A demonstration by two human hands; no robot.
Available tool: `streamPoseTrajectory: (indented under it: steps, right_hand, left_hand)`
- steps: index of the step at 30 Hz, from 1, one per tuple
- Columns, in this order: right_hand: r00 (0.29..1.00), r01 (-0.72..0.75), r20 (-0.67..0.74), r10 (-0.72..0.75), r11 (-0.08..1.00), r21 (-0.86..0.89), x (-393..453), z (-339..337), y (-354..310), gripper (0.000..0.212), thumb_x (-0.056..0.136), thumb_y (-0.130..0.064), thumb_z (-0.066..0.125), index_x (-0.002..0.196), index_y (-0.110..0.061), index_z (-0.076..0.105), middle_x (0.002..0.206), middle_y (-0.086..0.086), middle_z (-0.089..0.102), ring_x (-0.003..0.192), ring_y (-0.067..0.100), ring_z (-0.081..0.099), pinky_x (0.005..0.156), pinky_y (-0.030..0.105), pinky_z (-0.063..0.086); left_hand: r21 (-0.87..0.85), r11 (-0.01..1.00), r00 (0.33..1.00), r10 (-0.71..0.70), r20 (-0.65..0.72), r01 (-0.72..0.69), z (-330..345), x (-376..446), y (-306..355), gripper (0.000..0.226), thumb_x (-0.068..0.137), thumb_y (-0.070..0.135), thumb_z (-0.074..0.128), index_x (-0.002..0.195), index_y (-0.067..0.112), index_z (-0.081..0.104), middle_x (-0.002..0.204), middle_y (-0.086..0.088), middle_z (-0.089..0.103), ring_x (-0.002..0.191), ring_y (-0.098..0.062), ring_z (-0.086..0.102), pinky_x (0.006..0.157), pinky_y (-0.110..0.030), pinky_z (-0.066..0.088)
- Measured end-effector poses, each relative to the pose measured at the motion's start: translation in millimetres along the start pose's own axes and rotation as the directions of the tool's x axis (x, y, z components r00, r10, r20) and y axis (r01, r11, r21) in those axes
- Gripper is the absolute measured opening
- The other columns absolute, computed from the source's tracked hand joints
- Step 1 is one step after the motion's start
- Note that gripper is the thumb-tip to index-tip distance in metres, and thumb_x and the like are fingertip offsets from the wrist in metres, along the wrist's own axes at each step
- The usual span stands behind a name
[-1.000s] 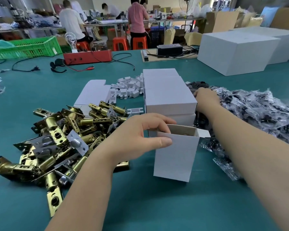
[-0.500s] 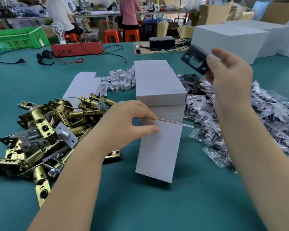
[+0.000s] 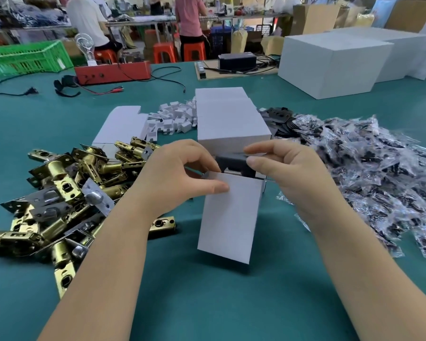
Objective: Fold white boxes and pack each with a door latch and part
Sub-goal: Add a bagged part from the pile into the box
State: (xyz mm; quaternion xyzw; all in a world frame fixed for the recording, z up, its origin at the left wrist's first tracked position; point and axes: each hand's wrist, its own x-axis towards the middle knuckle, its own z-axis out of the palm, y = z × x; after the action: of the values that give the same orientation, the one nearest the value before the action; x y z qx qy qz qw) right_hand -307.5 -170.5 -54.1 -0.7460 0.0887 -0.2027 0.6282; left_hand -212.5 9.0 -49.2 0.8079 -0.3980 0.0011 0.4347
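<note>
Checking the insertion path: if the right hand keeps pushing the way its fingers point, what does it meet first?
Probably the left hand across the open white box; the right hand pinches the black plate pointing leftward, though depth is unclear.

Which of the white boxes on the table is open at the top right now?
The upright white box gripped by the left hand; a black plate sticks out its top. The stacked boxes behind are closed.

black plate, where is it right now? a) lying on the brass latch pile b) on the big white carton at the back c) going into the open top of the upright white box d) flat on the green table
c: the right hand pinches the black plate at the open top of the white box, which the left hand holds.
</note>
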Motion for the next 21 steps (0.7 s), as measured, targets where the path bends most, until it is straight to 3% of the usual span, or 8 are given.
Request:
streamPoseTrajectory:
  steps: [2, 5, 9, 11, 14, 17, 19, 21]
  right_hand:
    - [1.0, -0.01, 0.029, 0.01, 1.0, -0.03, -1.9, 1.9, -0.3, 0.021, 0.085, -0.007, 0.066, 0.077, -0.025, 0.072, 0.068, 0.001, 0.07, 0.063, 0.004, 0.057, 0.059, 0.01, 0.043]
    - [0.99, 0.051, 0.136, -0.027, 0.983, -0.177, -4.5, 1.4, 0.2, 0.027, 0.085, -0.003, 0.059, 0.071, -0.023, 0.07, 0.067, 0.008, 0.066, 0.057, 0.011, 0.047, 0.052, 0.02, 0.037]
    - [0.97, 0.195, 0.19, -0.15, 0.949, -0.247, -7.3, 1.4, -2.9, 0.023, 0.075, -0.017, 0.052, 0.06, -0.026, 0.066, 0.063, -0.006, 0.06, 0.057, 0.008, 0.048, 0.054, 0.015, 0.037]
    - [0.967, 0.255, 0.085, -0.242, 0.933, -0.254, -3.8, -1.7, -1.9, 0.022, 0.075, -0.017, 0.05, 0.062, -0.025, 0.066, 0.067, -0.014, 0.062, 0.066, 0.0, 0.055, 0.063, 0.013, 0.04]
    - [0.967, 0.132, -0.154, -0.203, 0.917, -0.378, 8.2, -19.4, 6.3, 0.021, 0.081, -0.018, 0.052, 0.07, -0.011, 0.069, 0.048, -0.013, 0.052, 0.043, 0.002, 0.039, 0.046, 0.014, 0.031]
    - [0.992, -0.075, -0.121, -0.027, 0.645, -0.76, 22.2, -43.8, 21.8, 0.021, 0.086, -0.02, 0.055, 0.092, -0.014, 0.074, 0.076, -0.003, 0.069, 0.058, 0.004, 0.051, 0.056, 0.02, 0.04]
    - [0.987, -0.135, -0.08, 0.139, 0.446, -0.885, 28.1, -49.9, 29.2, 0.033, 0.086, -0.03, 0.063, 0.116, -0.018, 0.068, 0.108, 0.004, 0.069, 0.09, 0.018, 0.06, 0.077, 0.026, 0.047]
    - [0.971, -0.156, -0.084, 0.223, 0.326, -0.932, 32.4, -49.2, 37.8, 0.051, 0.083, -0.042, 0.067, 0.127, -0.019, 0.06, 0.122, 0.009, 0.062, 0.109, 0.029, 0.055, 0.092, 0.037, 0.049]
  left_hand:
    - [-0.066, 0.997, 1.0, -0.029, 0.009, 0.029, -0.5, -0.8, -0.4, 0.037, 0.062, 0.031, 0.089, 0.09, 0.042, 0.067, 0.09, 0.02, 0.065, 0.081, -0.004, 0.065, 0.07, -0.022, 0.056]
    - [-0.069, 0.997, 0.999, -0.016, 0.039, 0.018, -0.8, -2.0, -0.6, 0.045, 0.064, 0.033, 0.089, 0.1, 0.047, 0.066, 0.096, 0.024, 0.066, 0.085, -0.002, 0.064, 0.068, -0.019, 0.053]
    - [-0.05, 0.998, 0.996, 0.041, 0.081, -0.037, -0.9, -2.1, 2.9, 0.02, 0.063, 0.053, 0.075, 0.071, 0.035, 0.07, 0.083, 0.016, 0.067, 0.078, -0.004, 0.063, 0.064, -0.016, 0.048]
    - [-0.084, 0.995, 0.995, 0.051, 0.082, -0.044, -1.0, -2.6, 3.2, 0.022, 0.063, 0.053, 0.074, 0.066, 0.032, 0.068, 0.079, 0.012, 0.065, 0.072, -0.004, 0.06, 0.063, -0.016, 0.047]
    - [-0.145, 0.989, 0.989, 0.06, 0.134, -0.041, -2.4, -3.7, 4.1, 0.02, 0.064, 0.051, 0.075, 0.063, 0.033, 0.065, 0.076, 0.011, 0.063, 0.07, -0.006, 0.058, 0.063, -0.018, 0.046]
    - [-0.191, 0.981, 0.98, 0.062, 0.188, -0.026, -4.6, -3.8, 4.0, 0.019, 0.063, 0.049, 0.076, 0.061, 0.033, 0.065, 0.076, 0.009, 0.063, 0.071, -0.008, 0.058, 0.065, -0.022, 0.047]
    - [-0.228, 0.974, 0.972, 0.071, 0.224, -0.019, -6.6, -3.4, 4.1, 0.018, 0.061, 0.045, 0.077, 0.06, 0.031, 0.066, 0.073, 0.01, 0.062, 0.07, -0.007, 0.057, 0.065, -0.021, 0.045]
    - [-0.336, 0.942, 0.952, 0.103, 0.288, -0.001, -9.1, -4.5, 4.8, 0.011, 0.062, 0.037, 0.076, 0.061, 0.03, 0.069, 0.068, 0.011, 0.061, 0.065, -0.006, 0.056, 0.063, -0.017, 0.043]
